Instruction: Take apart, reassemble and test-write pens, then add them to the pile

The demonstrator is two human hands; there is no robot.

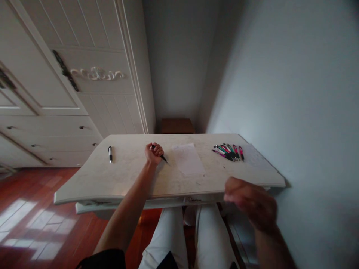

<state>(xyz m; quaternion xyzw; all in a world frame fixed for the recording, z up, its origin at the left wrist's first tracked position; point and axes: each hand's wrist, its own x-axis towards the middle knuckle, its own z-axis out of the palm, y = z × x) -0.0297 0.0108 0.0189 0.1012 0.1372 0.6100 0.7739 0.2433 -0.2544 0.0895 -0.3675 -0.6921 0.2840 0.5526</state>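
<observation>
you are grasping a black pen [164, 159] in your left hand [154, 152], and your fingers are closing around its barrel in a fist above the left-middle part of the white table [134, 179]. the pen is looking slim and dark, and it is slanting through your grip: its blunt end is showing at the far left of the fist, while its lower part is narrowing to a fine point toward the near right. your fist is covering the middle of the barrel, so any marking there is staying hidden. the point is sitting just beside the left edge of a white sheet [190, 160], apart from it; whether it is touching the tabletop, you cannot tell from this view. the sheet is lying slightly askew, and faint marks are showing toward its far end. your right hand [251, 203] is hanging at the near right edge of the table, blurred, with its fingers bending inward; whether it is holding anything, i cannot tell. on the right of the table, a cluster of pens [228, 152] is fanning out, mixing black, green, white and pink, and another paper [252, 155] is lying to the right of it. well apart on the far left, a black-and-white pen [110, 154] is lying alone, pointing roughly from far to near.
</observation>
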